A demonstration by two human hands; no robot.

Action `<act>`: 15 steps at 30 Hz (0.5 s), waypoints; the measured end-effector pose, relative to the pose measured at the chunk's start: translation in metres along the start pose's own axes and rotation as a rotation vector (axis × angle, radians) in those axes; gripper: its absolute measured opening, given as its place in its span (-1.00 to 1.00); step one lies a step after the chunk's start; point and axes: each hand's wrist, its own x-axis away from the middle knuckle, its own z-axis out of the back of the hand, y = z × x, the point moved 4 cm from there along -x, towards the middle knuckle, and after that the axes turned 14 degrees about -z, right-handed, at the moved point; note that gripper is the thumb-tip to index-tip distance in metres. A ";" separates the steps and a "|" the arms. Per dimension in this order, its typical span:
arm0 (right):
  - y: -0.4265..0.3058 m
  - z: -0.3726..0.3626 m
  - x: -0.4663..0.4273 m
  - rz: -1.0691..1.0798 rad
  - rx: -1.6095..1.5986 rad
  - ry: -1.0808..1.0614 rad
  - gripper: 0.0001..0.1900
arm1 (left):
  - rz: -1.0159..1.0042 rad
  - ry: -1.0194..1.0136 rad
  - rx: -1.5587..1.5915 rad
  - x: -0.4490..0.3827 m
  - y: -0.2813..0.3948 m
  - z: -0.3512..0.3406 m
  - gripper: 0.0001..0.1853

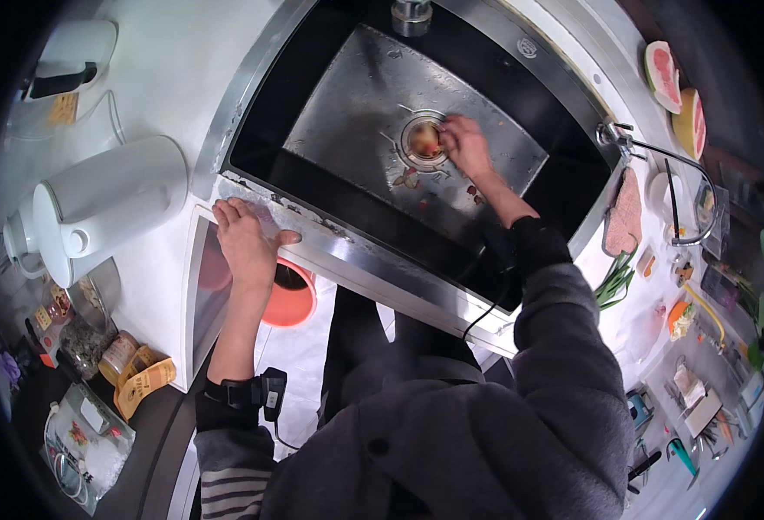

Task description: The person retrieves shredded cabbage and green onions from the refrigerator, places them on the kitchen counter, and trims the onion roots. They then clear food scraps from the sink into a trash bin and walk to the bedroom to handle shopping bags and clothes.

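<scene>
In a stainless steel sink (pixel 349 84) with dark walls, my right hand (pixel 465 144) reaches down to the round drain (pixel 414 159). Its curled fingertips meet the right side of the drain's rim; whether they pinch it is hidden. Blurred reddish and pale food scraps (pixel 426 140) sit inside the drain. More scraps (pixel 407 178) lie on the wet sink floor beside it. My left hand (pixel 247 244) leans on the sink's worn front edge (pixel 310 224), thumb spread and holding nothing.
Below the edge stands an orange-red bucket (pixel 291 302). A white pitcher (pixel 115 201) lies left of the sink; jars and packets sit nearer me. On the right are a curved faucet (pixel 707 195), a pink cloth (pixel 622 214), green leaves (pixel 616 283) and cut pomelo (pixel 663 77).
</scene>
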 end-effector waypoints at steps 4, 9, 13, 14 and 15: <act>0.022 -0.001 0.031 -0.776 -0.044 0.138 -0.67 | -0.012 0.013 0.018 0.006 0.006 0.001 0.13; 0.036 -0.006 0.053 -0.764 -0.258 0.019 -0.70 | -0.042 0.039 0.008 0.012 0.012 0.000 0.13; 0.110 0.008 0.115 -1.236 0.218 -0.223 -0.63 | -0.020 0.008 0.071 0.016 0.013 -0.001 0.12; 0.119 0.002 0.133 -1.271 0.207 -0.327 -0.63 | 0.004 -0.014 0.096 0.018 0.013 -0.002 0.12; 0.120 -0.006 0.139 -1.217 0.235 -0.277 -0.62 | -0.002 -0.001 0.092 0.019 0.013 -0.001 0.11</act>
